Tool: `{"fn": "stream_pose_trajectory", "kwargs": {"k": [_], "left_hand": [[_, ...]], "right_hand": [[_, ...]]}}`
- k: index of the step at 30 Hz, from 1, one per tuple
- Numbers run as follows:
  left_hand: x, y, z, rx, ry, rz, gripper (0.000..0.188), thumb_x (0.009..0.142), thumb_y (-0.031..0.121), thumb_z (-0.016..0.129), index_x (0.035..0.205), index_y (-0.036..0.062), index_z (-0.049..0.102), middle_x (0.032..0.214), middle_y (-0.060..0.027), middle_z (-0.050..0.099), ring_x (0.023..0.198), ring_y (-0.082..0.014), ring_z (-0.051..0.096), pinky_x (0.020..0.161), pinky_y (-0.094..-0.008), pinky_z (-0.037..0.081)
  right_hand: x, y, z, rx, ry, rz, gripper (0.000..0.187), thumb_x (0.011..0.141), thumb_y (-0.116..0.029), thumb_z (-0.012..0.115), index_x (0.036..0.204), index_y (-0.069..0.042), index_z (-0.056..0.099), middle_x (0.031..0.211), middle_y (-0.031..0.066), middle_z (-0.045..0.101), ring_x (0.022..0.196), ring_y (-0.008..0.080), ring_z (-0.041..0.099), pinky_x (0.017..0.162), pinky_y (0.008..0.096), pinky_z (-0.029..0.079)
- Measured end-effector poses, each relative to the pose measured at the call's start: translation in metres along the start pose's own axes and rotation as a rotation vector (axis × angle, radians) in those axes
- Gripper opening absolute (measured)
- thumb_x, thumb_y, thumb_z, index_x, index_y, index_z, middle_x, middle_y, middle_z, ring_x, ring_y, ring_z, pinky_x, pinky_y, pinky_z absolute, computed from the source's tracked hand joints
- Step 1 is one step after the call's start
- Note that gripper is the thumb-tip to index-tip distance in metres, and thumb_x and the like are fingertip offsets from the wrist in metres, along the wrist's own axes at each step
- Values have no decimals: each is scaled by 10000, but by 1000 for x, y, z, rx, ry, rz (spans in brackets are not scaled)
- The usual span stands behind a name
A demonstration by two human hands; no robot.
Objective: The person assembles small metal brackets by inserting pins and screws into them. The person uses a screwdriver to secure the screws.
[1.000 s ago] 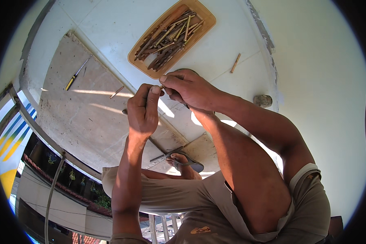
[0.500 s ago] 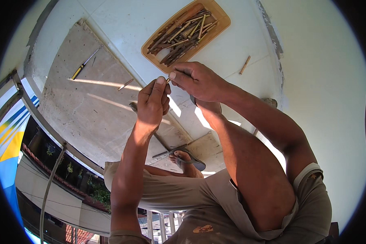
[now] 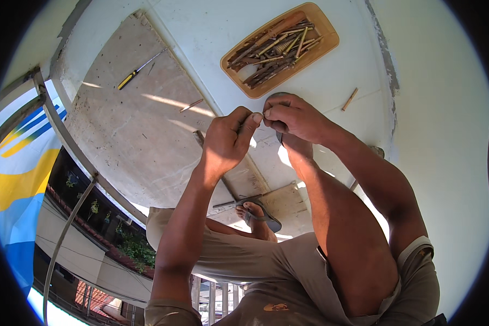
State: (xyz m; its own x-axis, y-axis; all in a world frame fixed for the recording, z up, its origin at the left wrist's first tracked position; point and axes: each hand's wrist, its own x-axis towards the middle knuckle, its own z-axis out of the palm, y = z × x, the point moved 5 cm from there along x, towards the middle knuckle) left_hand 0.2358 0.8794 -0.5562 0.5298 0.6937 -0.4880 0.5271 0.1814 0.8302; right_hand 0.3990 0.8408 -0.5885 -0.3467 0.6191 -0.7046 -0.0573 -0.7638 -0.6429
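My left hand (image 3: 229, 136) and my right hand (image 3: 294, 117) meet fingertip to fingertip below the plastic tray (image 3: 316, 54). Both are closed in a pinch. A small brass-coloured metal piece showed between them a moment ago; now the fingers hide nearly all of it, so its kind cannot be told. Long brass-coloured and rusty bolts (image 3: 281, 46) fill the amber tray in a loose heap. One bolt (image 3: 350, 99) lies apart on the pale floor at the right, and another thin metal rod or bolt (image 3: 191, 105) lies left of my hands.
A screwdriver (image 3: 127, 80) with a yellow and black handle rests on the worn grey board (image 3: 119, 130). Under my hands are my bent legs and a sandalled foot (image 3: 258, 216). A metal railing (image 3: 73, 138) and a striped cloth (image 3: 24, 185) border the left; a pale wall (image 3: 440, 136) stands right.
The whole view has shifted, so the tray and board appear farther right. My fingertips have closed in closer together, and the brass-coloured piece between them is now mostly covered.
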Motion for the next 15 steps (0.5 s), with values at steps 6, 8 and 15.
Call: {"fn": "stream_pose_trajectory", "kwargs": {"k": [6, 8, 15], "left_hand": [[3, 1, 13, -159, -37, -32, 425, 1073, 329, 545, 880, -36, 646, 681, -116, 593, 657, -155, 497, 630, -343, 438], [-1, 0, 9, -234, -54, -71, 428, 1079, 324, 533, 859, -32, 622, 682, -69, 542, 692, -127, 458, 646, -314, 418], [-6, -13, 17, -496, -97, -243, 413, 1096, 332, 502, 785, 63, 548, 603, 75, 367, 544, -23, 290, 484, -235, 244]], "right_hand": [[-6, 0, -10, -130, 81, -92, 237, 898, -167, 555, 713, -21, 579, 648, -16, 486, 656, 78, 425, 630, 284, 385], [-2, -2, -8, -173, 54, -170, 234, 881, -172, 558, 710, -13, 577, 627, 4, 490, 643, 93, 418, 622, 300, 395], [-8, -25, -6, -418, 57, -195, 170, 867, -138, 579, 777, -1, 624, 674, 31, 544, 671, 112, 486, 641, 305, 430]]}}
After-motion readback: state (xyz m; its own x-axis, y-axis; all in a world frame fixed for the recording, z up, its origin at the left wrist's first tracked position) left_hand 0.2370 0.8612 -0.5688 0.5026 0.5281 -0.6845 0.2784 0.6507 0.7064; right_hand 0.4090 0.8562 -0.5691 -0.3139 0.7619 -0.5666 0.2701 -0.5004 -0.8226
